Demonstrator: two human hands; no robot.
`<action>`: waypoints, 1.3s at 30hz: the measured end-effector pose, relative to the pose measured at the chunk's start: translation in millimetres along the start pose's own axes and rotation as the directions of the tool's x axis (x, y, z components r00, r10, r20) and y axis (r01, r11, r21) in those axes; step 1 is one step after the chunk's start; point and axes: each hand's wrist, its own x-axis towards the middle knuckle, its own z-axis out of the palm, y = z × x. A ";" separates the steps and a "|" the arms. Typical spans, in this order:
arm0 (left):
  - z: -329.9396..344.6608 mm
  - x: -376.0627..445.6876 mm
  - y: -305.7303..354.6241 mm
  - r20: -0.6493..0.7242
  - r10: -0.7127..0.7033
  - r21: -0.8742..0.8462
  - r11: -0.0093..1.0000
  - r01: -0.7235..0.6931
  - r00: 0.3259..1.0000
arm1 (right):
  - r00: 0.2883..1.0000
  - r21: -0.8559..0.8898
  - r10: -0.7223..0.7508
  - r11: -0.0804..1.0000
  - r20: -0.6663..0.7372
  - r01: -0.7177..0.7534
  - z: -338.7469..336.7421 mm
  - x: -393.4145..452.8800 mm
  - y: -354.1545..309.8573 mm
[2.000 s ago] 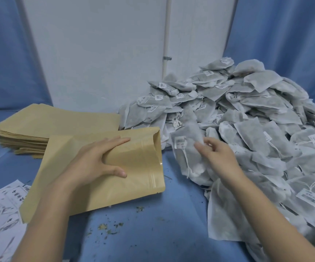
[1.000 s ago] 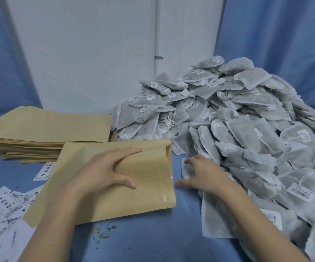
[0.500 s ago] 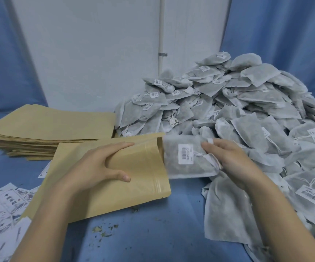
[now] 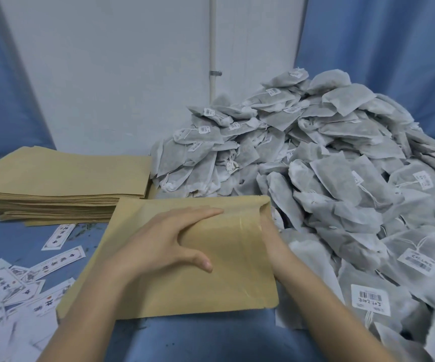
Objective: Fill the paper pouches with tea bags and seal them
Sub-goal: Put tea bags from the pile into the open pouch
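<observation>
A kraft paper pouch (image 4: 219,278) is observed lying flat on the blue table cover (image 4: 211,338) at near centre, its open mouth turned to the right, toward the heap of tea bags (image 4: 341,178).

The left hand (image 4: 159,246) is laid on top of the pouch. Its fingers are extended nearly straight along the upper panel, and the thumb is spread apart toward the near edge; the panel is pressed, not pinched.

The right hand (image 4: 271,244) is inserted into the pouch mouth. Only the heel of the hand and the wrist are seen; the fingers are hidden inside the pouch. Whether a tea bag is held there cannot be told, nor how far the fingers are spread.

The heap of tea bags is noted at right, extending from near to far, touching the pouch mouth. A stack of flat paper pouches (image 4: 62,178) is recorded at far left. Printed paper labels (image 4: 15,278) are scattered at near left.
</observation>
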 end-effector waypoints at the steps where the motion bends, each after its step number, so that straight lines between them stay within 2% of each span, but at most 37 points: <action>1: 2.9 0.9 0.3 0.018 -0.003 0.001 1.000 0.003 1.000 | 1.000 -0.021 0.000 1.000 0.003 0.001 -0.5 -3.6 7.2; 2: 5.5 1.7 0.2 0.039 -0.008 0.001 1.000 0.008 0.999 | 0.998 -0.078 -0.047 0.996 0.045 0.051 -0.5 -7.6 16.0; 4: 9.5 2.8 -0.4 0.084 -0.019 0.004 1.000 0.019 0.996 | 0.984 -0.018 -0.014 1.000 0.177 0.017 -5.1 -10.9 19.7; 5: 10.4 3.1 -1.2 0.099 -0.023 0.005 1.000 0.023 0.995 | 0.967 0.081 0.132 0.985 0.217 -0.152 -5.3 -6.8 9.0; 6: 10.6 3.2 -2.3 0.103 -0.026 0.002 1.000 0.026 0.994 | 0.947 -0.020 0.175 0.984 0.270 -0.176 -6.0 -9.3 3.7; 7: 10.0 2.8 -3.4 0.095 -0.025 -0.004 1.000 0.025 0.995 | 0.922 -0.139 0.160 0.983 0.351 -0.118 -12.1 -17.7 -3.5; 9: 6.8 1.6 -6.1 0.043 -0.020 0.002 1.000 0.020 0.999 | 0.901 -0.225 -0.042 0.963 0.431 0.152 -17.2 -17.2 -9.3; 10: 4.2 0.9 -7.6 0.005 -0.020 0.013 1.000 0.020 1.000 | 0.929 -0.204 -0.174 0.947 0.325 0.249 -16.7 -11.9 -7.8; 11: 1.4 0.3 -8.9 -0.033 -0.019 0.020 1.000 0.020 0.999 | 0.955 -0.154 -0.268 0.946 0.127 0.285 -17.3 -7.5 -3.0; 13: -4.4 -1.2 -10.5 -0.094 -0.017 0.009 1.000 0.018 0.995 | 0.931 -0.098 -0.272 0.962 -0.243 0.255 -24.9 6.0 10.9; 14: -6.7 -2.0 -10.9 -0.114 -0.020 0.002 1.000 0.020 0.993 | 0.891 -0.132 -0.247 0.968 -0.380 0.212 -29.6 12.0 18.9; 15: -8.5 -2.8 -11.1 -0.131 -0.023 0.000 1.000 0.024 0.991 | 0.862 -0.209 -0.225 0.967 -0.453 0.143 -35.4 16.3 25.7; 16: -9.5 -3.5 -11.6 -0.147 -0.030 0.003 1.000 0.031 0.989 | 0.861 -0.334 -0.238 0.939 -0.450 0.085 -38.3 19.1 34.4; 17: -9.9 -3.9 -12.1 -0.163 -0.042 0.008 0.999 0.044 0.986 | 0.884 -0.498 -0.261 0.866 -0.388 0.037 -39.1 21.9 43.1; 19: -10.4 -4.3 -13.4 -0.187 -0.072 0.019 0.997 0.077 0.980 | 0.958 -0.768 -0.224 0.640 -0.178 0.007 -31.6 24.6 59.1; 20: -10.8 -4.3 -14.1 -0.196 -0.085 0.026 0.995 0.092 0.977 | 0.978 -0.838 -0.181 0.546 -0.104 0.012 -26.5 25.4 66.6; 21: -11.2 -4.3 -15.2 -0.202 -0.096 0.031 0.994 0.105 0.975 | 0.985 -0.866 -0.146 0.500 -0.097 -0.011 -22.0 26.0 71.7; 23: -12.0 -4.4 -18.9 -0.210 -0.117 0.047 0.990 0.130 0.971 | 0.981 -0.884 -0.125 0.462 -0.148 -0.074 -16.8 29.2 76.0; 25: -12.9 -5.2 -22.5 -0.217 -0.143 0.065 0.985 0.161 0.965 | 0.976 -0.887 -0.152 0.456 -0.154 -0.069 -15.6 31.3 76.5; 26: -13.6 -6.0 -24.4 -0.220 -0.155 0.064 0.983 0.173 0.963 | 0.971 -0.853 -0.185 0.521 -0.150 -0.033 -17.6 32.7 76.2; 27: -14.2 -6.8 -26.3 -0.221 -0.165 0.061 0.981 0.183 0.961 | 0.966 -0.775 -0.198 0.632 -0.167 -0.004 -22.4 32.2 72.4; 29: -14.9 -8.2 -29.7 -0.221 -0.184 0.058 0.978 0.201 0.958 | 0.961 -0.525 -0.192 0.849 -0.198 0.061 -37.3 26.2 56.1; 31: -15.6 -9.2 -32.1 -0.218 -0.201 0.050 0.975 0.217 0.955 | 0.961 -0.250 -0.225 0.951 -0.160 0.181 -53.7 18.5 38.7; 33: -16.1 -9.6 -33.2 -0.206 -0.210 0.045 0.974 0.223 0.956 | 0.928 -0.184 -0.351 0.927 -0.122 0.327 -62.7 11.3 25.9; 37: -15.8 -9.8 -34.9 -0.188 -0.175 0.050 0.981 0.188 0.966 | 0.770 -0.428 -0.637 0.706 -0.036 0.564 -57.5 9.5 16.7; 39: -15.5 -9.2 -33.3 -0.181 -0.142 0.024 0.989 0.149 0.973 | 0.681 -0.463 -0.731 0.587 0.050 0.664 -46.9 8.7 13.8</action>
